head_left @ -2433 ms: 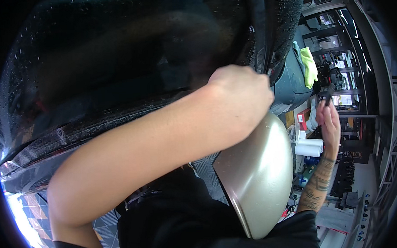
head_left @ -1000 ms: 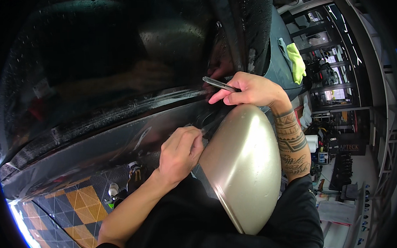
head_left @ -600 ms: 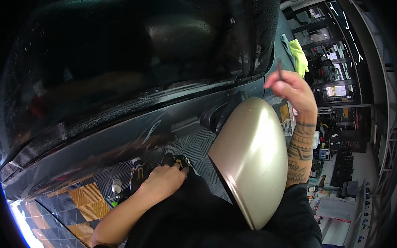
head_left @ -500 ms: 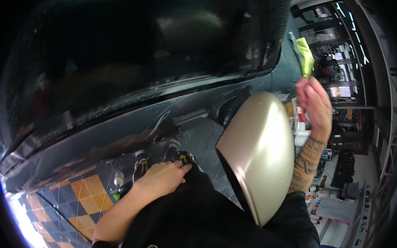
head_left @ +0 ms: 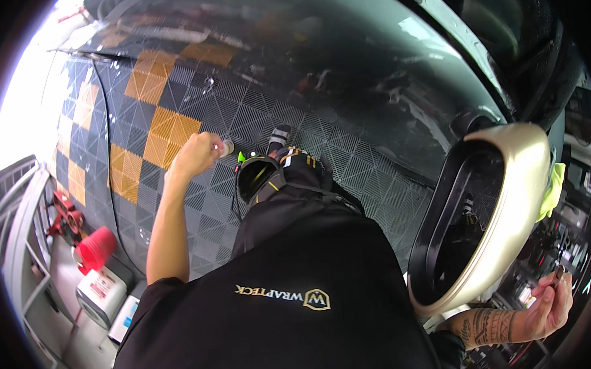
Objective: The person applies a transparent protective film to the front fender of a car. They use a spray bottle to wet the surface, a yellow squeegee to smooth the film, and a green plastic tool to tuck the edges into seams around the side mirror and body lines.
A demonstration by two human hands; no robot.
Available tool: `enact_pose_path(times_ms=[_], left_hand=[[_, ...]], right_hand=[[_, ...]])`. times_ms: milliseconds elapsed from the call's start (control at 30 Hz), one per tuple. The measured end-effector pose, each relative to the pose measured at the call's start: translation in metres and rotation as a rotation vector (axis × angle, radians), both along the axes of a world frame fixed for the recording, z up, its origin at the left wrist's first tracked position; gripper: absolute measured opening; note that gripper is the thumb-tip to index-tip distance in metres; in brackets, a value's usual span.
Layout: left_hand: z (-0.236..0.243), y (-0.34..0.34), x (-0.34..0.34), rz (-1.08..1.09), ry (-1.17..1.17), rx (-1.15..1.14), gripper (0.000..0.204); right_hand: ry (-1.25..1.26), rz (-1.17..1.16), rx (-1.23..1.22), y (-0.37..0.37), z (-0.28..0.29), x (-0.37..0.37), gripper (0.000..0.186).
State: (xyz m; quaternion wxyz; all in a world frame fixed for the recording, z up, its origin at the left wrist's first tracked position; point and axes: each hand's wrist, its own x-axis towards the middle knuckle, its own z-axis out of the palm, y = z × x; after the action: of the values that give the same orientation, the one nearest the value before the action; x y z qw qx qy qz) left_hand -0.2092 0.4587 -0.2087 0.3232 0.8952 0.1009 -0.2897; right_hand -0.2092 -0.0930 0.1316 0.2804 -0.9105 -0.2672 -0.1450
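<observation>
While the right hand (head_left: 546,311) pinches a small dark tool (head_left: 558,277) near the champagne side mirror (head_left: 521,194) of a dark car (head_left: 343,70), the left hand (head_left: 194,154), fingers curled but any grip unclear, seems at a reaching step beside a white bottle (head_left: 227,148), where taking hold calls for opening those fingers.

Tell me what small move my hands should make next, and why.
Perhaps ease the left hand toward the pale bottle: they appear close together in view, though I can't tell whether they touch. The right hand is occupied, holding a small dark tool.
</observation>
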Motion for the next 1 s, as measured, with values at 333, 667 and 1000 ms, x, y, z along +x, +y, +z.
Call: enact_pose_path(times_ms=[333, 667, 1000], left_hand=[[-0.083, -0.101, -0.137, 0.104, -0.21, 0.052, 0.01], [0.059, -0.035, -0.146, 0.487, -0.152, -0.664, 0.023], [-0.033, -0.08, -0.171, 0.787, -0.089, -1.092, 0.03]], right_hand=[[-0.084, 0.573, -0.097, 0.029, 0.002, -0.065, 0.018], [-0.031, 0.824, 0.347, 0.069, -0.01, -0.107, 0.015], [0.325, 0.49, 0.298, 0.137, -0.085, -0.114, 0.02]])
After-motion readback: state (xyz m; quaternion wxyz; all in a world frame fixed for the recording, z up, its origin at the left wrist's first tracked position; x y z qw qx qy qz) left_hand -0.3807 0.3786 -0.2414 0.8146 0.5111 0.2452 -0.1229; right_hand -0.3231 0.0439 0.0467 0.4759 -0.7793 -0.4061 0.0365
